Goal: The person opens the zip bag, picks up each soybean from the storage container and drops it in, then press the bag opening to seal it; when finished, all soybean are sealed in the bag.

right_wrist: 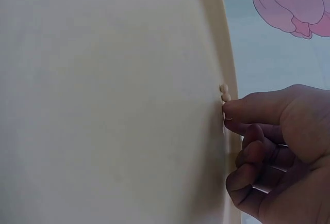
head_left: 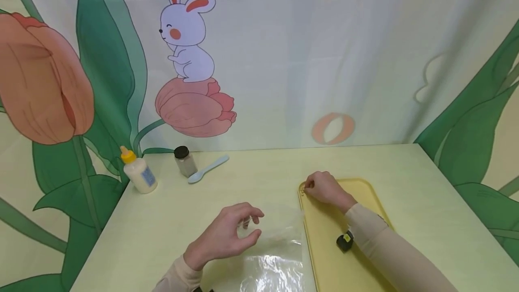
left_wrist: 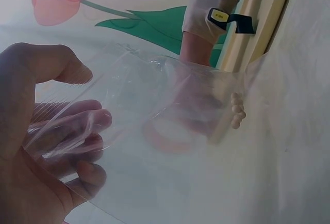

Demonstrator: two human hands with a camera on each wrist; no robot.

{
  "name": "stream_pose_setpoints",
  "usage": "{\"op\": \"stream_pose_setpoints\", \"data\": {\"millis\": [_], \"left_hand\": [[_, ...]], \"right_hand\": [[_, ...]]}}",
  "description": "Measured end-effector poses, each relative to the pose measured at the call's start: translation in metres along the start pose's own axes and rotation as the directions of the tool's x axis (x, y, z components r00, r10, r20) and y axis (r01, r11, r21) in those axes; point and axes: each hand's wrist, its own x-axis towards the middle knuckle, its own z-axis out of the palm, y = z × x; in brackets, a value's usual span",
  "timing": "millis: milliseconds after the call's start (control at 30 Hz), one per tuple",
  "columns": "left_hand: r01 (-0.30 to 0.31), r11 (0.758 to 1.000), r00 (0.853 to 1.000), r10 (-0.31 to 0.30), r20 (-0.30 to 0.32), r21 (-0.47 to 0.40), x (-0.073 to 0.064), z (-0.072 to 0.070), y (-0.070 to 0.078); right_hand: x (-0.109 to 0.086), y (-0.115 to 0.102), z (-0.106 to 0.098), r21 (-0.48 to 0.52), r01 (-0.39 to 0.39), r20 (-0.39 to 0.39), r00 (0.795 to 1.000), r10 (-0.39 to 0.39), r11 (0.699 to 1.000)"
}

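Observation:
At the far left corner of a yellow tray [head_left: 324, 256], my right hand [head_left: 324, 188] pinches a small round beige bean between thumb and forefinger. The fingertips partly hide it. More beige beans [right_wrist: 224, 88] sit in a short row against the tray's rim. To the left, my left hand [head_left: 223, 235] is at a clear plastic zip bag [head_left: 279, 256], its fingers loosely bent and the thumb held apart. In the left wrist view the bag's ribbed edge crosses those fingers, and the beans [left_wrist: 237, 110] show through the film.
A white squeeze bottle [head_left: 141, 177] with a yellow cap stands at the table's back left. Beside it are a black-lidded jar [head_left: 185, 163] and a pale blue spoon [head_left: 208, 169]. A printed curtain [head_left: 275, 57] hangs behind the table.

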Motion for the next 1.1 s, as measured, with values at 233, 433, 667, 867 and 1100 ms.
{"op": "stream_pose_setpoints", "data": {"millis": [233, 433, 667, 867, 1100], "left_hand": [[-0.001, 1.0, 1.0, 0.001, 0.007, 0.003, 0.0, -0.001, 0.0], [-0.006, 1.0, 1.0, 0.006, 0.001, 0.006, -0.002, -0.001, 0.0], [-0.001, 1.0, 1.0, 0.001, 0.004, 0.012, 0.0, -0.003, 0.001], [-0.003, 1.0, 1.0, 0.003, -0.003, 0.024, 0.0, -0.004, 0.001], [0.004, 1.0, 1.0, -0.004, -0.005, 0.023, 0.0, -0.004, 0.002]], "right_hand": [[-0.004, -0.001, -0.002, 0.024, -0.019, -0.024, 1.0, 0.019, 1.0], [-0.004, 0.0, -0.001, 0.024, -0.015, -0.025, 1.0, 0.016, 1.0], [-0.009, -0.002, -0.005, 0.056, -0.036, -0.06, 0.997, 0.04, 0.998], [-0.012, -0.008, -0.01, 0.083, -0.013, -0.066, 0.998, 0.018, 0.996], [-0.015, -0.012, -0.016, 0.075, 0.01, -0.088, 0.996, -0.003, 0.997]]}}
